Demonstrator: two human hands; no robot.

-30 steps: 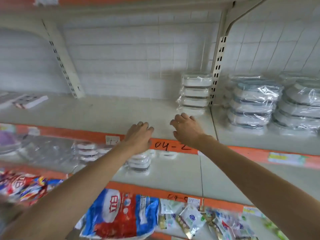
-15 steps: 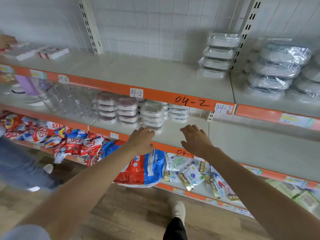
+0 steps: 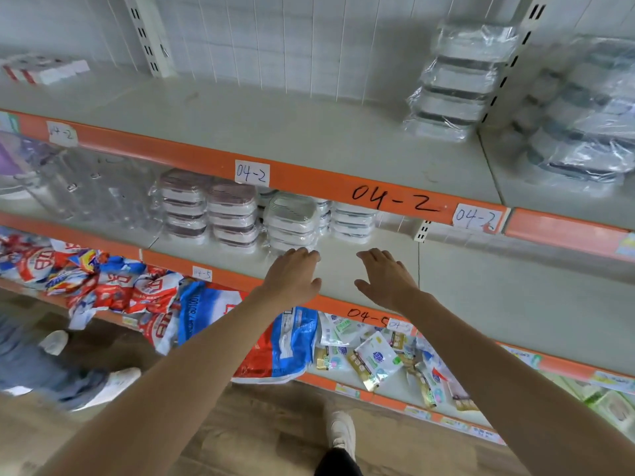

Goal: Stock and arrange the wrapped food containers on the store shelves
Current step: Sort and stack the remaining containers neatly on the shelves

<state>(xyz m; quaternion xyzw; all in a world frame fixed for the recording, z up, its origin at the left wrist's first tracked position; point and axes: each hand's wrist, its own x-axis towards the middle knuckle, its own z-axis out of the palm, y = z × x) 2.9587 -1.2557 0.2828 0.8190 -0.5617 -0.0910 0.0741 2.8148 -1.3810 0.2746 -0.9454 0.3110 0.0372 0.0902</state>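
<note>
Both hands were empty with fingers loose: left hand (image 3: 294, 273) and right hand (image 3: 385, 277) hovered over the front edge of the middle shelf (image 3: 464, 290), probably lining up on the nearest wrapped container stack (image 3: 291, 221) just behind the left fingertips. More stacks (image 3: 462, 80) sat at the upper shelf's back edge.

**Colour Reference: Shelving and Stock**

Shelf edge strips (image 3: 309, 182): orange, with black handwritten "04-2". Labels (image 3: 252, 173): white. Shelf decks (image 3: 275, 128): pale grey-green. Wrapped containers (image 3: 290, 221): white with grey lids; left stacks (image 3: 184, 209) have dark maroon lids. Bags (image 3: 275, 345): red, blue, white.
</note>
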